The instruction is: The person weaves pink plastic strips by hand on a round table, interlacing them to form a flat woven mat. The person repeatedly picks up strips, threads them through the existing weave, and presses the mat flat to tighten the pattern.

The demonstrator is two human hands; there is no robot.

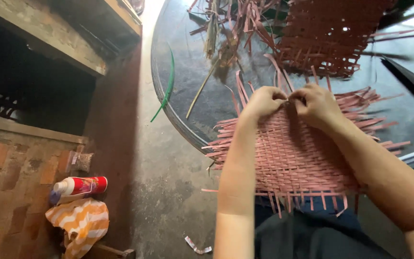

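Pink woven strip mat [293, 158] is pinched at its far edge by both hands. Left hand [263, 102] has fingers curled tight on the weave edge, thumb side toward the middle. Right hand [316, 104] is closed the same way, fingertips touching the left hand's, both gripping strips at the same spot. Mat lies across the person's lap, near side over dark trousers [312, 235], far side resting on the rim of a round dark table [183, 62]. Loose strip ends stick out on all sides of the mat. Second pink woven piece [331, 38] lies further back on the table, apart from the held mat. Loose pink strips and dry stalks [226, 29] are piled beside it. Green strip [168, 86] curves over the table's left rim. Grey concrete floor [168, 182] below. At left, brick wall [10, 182], red and white bottle [80, 186] lying on its side, orange and white striped cloth [80, 223] just under it.
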